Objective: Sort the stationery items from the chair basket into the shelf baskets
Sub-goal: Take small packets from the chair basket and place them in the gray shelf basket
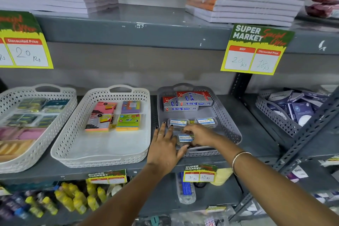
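Both forearms reach up from the bottom of the view toward the grey basket (229, 126) on the shelf (260, 134). Right hand (199, 135) has its grip closed on a small clear box (186, 138) with a blue-and-white label, near the basket's front edge. Left hand (164, 145) lies flat with fingers spread, its grip empty, touching the box's left side. It looks light, rigid and a bit slick, so I judge the short ends best for holding. Two matching boxes (192, 122) sit just behind it, red cartons (187, 101) further back.
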A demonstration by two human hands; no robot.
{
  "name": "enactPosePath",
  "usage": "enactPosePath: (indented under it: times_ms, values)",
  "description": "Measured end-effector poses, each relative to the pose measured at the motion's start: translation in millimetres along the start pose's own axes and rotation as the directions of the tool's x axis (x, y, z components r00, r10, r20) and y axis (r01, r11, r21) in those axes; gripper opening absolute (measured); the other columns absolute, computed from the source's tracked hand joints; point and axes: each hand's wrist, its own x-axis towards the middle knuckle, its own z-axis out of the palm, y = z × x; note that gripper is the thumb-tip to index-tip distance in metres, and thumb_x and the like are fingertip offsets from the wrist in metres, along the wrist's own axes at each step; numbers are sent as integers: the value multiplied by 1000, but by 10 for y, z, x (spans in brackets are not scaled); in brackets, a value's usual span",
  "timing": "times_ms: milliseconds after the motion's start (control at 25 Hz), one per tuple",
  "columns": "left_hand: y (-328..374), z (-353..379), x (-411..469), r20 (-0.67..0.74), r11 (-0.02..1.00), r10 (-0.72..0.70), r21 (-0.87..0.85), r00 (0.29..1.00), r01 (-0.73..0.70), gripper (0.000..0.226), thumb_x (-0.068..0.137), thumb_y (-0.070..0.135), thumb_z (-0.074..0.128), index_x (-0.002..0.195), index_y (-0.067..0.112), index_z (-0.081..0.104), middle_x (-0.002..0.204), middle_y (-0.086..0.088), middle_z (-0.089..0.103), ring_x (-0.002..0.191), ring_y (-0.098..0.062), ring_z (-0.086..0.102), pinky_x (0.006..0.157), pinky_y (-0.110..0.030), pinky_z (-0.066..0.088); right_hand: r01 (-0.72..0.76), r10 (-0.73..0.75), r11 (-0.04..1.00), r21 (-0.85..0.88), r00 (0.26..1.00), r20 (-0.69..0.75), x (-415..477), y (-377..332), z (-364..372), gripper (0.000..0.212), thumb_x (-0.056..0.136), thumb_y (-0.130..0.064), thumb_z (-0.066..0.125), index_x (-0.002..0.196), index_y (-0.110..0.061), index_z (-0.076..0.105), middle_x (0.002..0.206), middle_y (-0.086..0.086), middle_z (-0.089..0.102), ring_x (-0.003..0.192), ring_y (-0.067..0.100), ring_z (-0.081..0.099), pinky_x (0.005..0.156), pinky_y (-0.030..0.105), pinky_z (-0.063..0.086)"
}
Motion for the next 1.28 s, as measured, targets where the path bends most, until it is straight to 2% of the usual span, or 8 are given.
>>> enactPosePath:
  times_ms: [280,480,600,680,840,920,1120,1280]
  values:
    - [14,-15,-3,-2,1000,-16,-16,1000,16,102,69,60,-21,141,20,40,156,-5,18,143,-27,-1,113,-44,-2,24,-24,1000,7,1000,5,-13,-72,-29,49,75,3,68,121,-6,56,127,13,60,116,26,56,93,31,44]
    - [5,-10,2,-1,999,-28,-25,1000,28,104,71,62,-21,136,20,46,155,-4,20,143,-27,1,114,-45,0,-10,11,994,109,1000,-8,17,-37,-45,55,73,-6,74,124,-7,53,126,13,59,115,26,56,99,34,46]
    - [6,-21,2,0,999,-33,-33,999,33,125,60,68,-41,139,20,43,156,-4,18,143,-26,1,114,-43,-1,-56,109,965,255,973,-201,72,53,-161,44,75,-6,72,117,-5,58,119,14,62,112,27,58,96,30,47]
    - [5,-28,6,-8,998,-42,-40,999,42,132,53,65,-48,142,19,39,156,-4,18,143,-26,0,113,-43,-2,-90,155,973,215,937,-313,184,91,-206,43,78,-3,69,119,-4,57,125,14,61,118,27,55,103,34,45]
    - [2,-11,3,-7,998,-42,-56,999,42,130,56,67,-45,141,19,41,155,-4,20,143,-26,1,112,-43,-2,-143,159,984,103,973,-170,507,80,-127,67,74,-12,75,133,-5,45,140,16,49,130,30,46,111,41,37]
    - [-6,1,6,-8,998,-39,-58,999,38,128,57,67,-43,141,20,42,155,-4,21,143,-27,2,112,-43,-2,-138,146,988,75,983,-115,614,79,-71,67,73,-11,76,132,-3,46,140,17,50,128,30,48,111,40,37]
    - [-9,32,1,-26,996,-31,-80,999,29,125,62,69,-39,138,17,47,153,-6,28,142,-29,7,112,-44,-1,-137,140,990,43,985,-104,689,109,-63,59,74,-5,74,128,-3,51,136,16,54,124,29,52,109,38,39]
    - [-12,22,12,-30,998,-11,-57,999,9,124,61,68,-40,140,18,42,154,-5,23,143,-27,3,112,-43,-2,-127,130,991,41,988,-87,621,90,-92,68,73,-9,75,134,-6,44,139,16,50,125,29,50,108,37,40]
